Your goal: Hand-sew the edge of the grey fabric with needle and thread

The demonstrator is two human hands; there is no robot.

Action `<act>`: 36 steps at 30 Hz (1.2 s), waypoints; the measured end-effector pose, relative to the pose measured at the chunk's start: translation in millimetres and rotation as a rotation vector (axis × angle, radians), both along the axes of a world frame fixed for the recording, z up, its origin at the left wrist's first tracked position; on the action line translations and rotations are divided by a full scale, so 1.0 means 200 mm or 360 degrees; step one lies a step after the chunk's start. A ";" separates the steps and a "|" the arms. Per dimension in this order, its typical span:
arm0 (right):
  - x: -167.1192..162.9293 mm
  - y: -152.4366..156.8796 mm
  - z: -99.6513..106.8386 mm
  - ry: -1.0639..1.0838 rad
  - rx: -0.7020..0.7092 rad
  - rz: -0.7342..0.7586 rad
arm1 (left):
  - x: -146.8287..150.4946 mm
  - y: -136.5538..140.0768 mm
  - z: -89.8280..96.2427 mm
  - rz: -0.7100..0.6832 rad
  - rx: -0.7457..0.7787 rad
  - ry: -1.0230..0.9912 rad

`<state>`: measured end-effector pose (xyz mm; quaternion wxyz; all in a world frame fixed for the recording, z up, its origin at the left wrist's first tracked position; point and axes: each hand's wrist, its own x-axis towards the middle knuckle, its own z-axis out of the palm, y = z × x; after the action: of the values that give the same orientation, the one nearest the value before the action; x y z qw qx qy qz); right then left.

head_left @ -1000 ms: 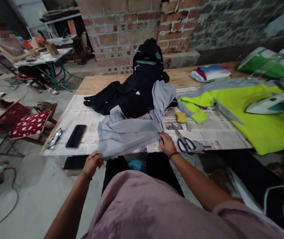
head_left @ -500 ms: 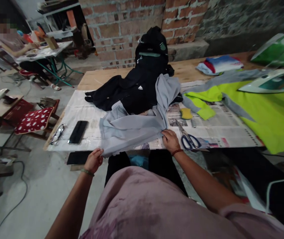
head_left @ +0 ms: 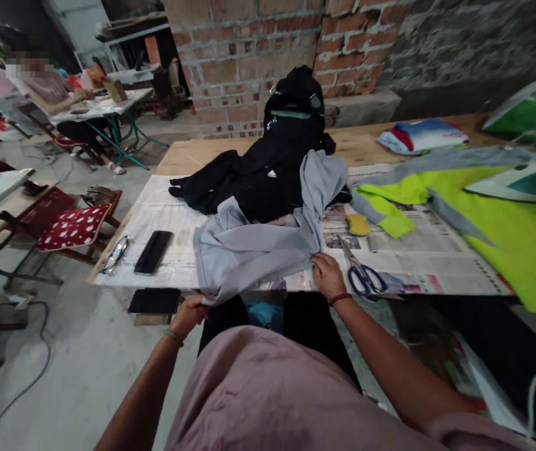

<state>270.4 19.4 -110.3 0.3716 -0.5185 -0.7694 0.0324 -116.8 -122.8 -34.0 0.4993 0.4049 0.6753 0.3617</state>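
A light grey piece of fabric (head_left: 253,250), garment-like with folds and a long twisted part at its right, lies along the front of the table. At its lower left corner, just off the table edge, my left hand (head_left: 190,316) is closed in a pinch on the cloth. My right hand (head_left: 328,275) pinches the fabric's lower right edge over the newspaper. Close to the right of that hand lie dark-handled scissors (head_left: 364,275) and a yellow sponge-like block (head_left: 358,224). Behind the grey fabric a black jacket (head_left: 253,172) is spread out against a black backpack (head_left: 293,103).
Newspaper (head_left: 441,254) covers the table. A phone (head_left: 153,252) and glasses (head_left: 116,254) lie at left. An iron (head_left: 526,180) rests on a neon-yellow and grey garment (head_left: 531,232) at right. Folded clothes (head_left: 425,136) lie behind. People sit at a table (head_left: 103,106) far left.
My left hand has drawn the fabric's corner slightly lower and to the right. My right hand keeps its hold. The view has shifted a little, and the hand on the iron is out of sight.
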 end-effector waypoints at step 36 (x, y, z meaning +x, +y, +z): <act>-0.53 -0.58 0.49 0.1640 -0.2077 0.0056 | 0.50 0.30 0.35 -0.0684 0.0888 0.1131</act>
<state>165.0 -96.4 -11.4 0.3015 -0.5380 -0.3374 0.7112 -16.6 -62.6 35.8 0.1742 0.7511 0.5826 0.2571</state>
